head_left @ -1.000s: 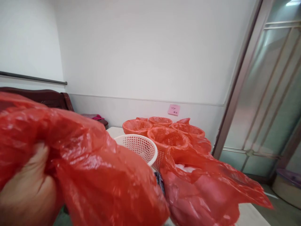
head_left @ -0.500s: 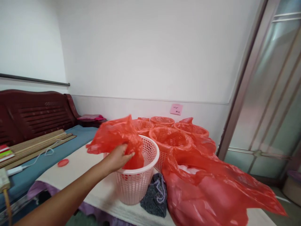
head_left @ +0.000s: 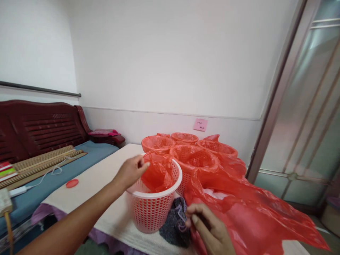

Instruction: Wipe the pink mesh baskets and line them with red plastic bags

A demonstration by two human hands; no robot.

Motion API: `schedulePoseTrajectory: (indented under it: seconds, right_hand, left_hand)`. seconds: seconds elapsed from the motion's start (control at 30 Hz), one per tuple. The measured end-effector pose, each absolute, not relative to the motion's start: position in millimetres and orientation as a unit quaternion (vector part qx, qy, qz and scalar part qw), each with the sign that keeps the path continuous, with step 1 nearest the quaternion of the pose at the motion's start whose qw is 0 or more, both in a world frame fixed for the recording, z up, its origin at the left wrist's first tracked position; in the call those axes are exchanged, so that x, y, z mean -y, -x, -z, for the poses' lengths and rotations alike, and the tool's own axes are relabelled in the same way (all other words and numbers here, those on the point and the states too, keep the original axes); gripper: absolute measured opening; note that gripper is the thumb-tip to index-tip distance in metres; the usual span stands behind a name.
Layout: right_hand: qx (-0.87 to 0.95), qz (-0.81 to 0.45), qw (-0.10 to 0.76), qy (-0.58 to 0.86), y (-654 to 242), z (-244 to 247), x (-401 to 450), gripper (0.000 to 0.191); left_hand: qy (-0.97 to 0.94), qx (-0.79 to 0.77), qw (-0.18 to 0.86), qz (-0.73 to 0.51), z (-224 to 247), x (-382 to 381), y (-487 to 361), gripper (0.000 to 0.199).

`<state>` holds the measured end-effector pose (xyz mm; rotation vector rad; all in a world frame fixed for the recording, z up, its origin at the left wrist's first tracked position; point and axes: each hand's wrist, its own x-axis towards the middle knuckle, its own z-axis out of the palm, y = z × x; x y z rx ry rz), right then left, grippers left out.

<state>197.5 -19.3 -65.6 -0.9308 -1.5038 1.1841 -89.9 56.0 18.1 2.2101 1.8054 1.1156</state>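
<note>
A pale pink perforated plastic basket (head_left: 148, 212) stands upright on the cream-covered surface. Inside it hangs a thin red plastic bag (head_left: 159, 175), its edge reaching the far rim. My left hand (head_left: 131, 172) is closed at the basket's left rim, with the bag's edge at its fingers. Low in front, my right hand (head_left: 208, 226) has its fingers curled in, and I see nothing in them. It overlaps the side of a dark grey knitted pouch (head_left: 174, 226) with a purple cord, beside a large red plastic bag (head_left: 233, 219) holding something white.
Several red-lined baskets (head_left: 193, 159) stand close together behind, against the wall. A small red lid-like disc (head_left: 72, 183) lies on the cream cloth (head_left: 106, 209). To the left is a wooden bench (head_left: 45, 124) with a blue pad. A pink note (head_left: 200, 124) sticks to the wall.
The red bag has gone from above the basket's left side down into it. My left hand has moved slightly left and up. My right hand has come into view from below.
</note>
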Motion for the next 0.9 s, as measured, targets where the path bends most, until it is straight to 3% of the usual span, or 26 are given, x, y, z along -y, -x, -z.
schedulePoseTrajectory:
  seconds: [0.03, 0.1, 0.17, 0.3, 0.47, 0.67, 0.77, 0.9]
  right_hand:
    - [0.622, -0.475, 0.496, 0.376, -194, 60, 13, 0.038]
    - [0.624, -0.469, 0.506, 0.367, -185, 56, 5, 0.037]
    - [0.635, -0.469, 0.499, 0.358, -175, 58, 3, 0.034]
    - [0.647, -0.447, 0.519, 0.335, -165, 56, 0, 0.024]
    - [0.659, -0.399, 0.558, 0.309, -169, 34, -26, 0.032]
    - [0.734, -0.316, 0.507, 0.323, -157, 22, -33, 0.059]
    - [0.781, -0.284, 0.462, 0.309, -144, 20, -20, 0.056]
    - [0.852, -0.197, 0.392, 0.287, -135, 15, -16, 0.032]
  left_hand:
    - [-0.699, -0.601, 0.002, -0.387, -22, -62, 96, 0.027]
    - [-0.684, -0.608, -0.040, -0.402, -24, -75, 106, 0.046]
    - [-0.711, -0.593, -0.035, -0.376, -19, -86, 112, 0.057]
    - [-0.781, -0.537, -0.003, -0.320, -4, -88, 109, 0.009]
    - [-0.806, -0.467, -0.086, -0.355, -9, -44, 92, 0.021]
    - [-0.901, -0.313, -0.167, -0.250, 9, 24, 72, 0.024]
    - [-0.905, -0.297, -0.214, -0.216, 20, 35, 70, 0.021]
    - [-0.899, -0.315, -0.224, -0.205, 19, 32, 71, 0.017]
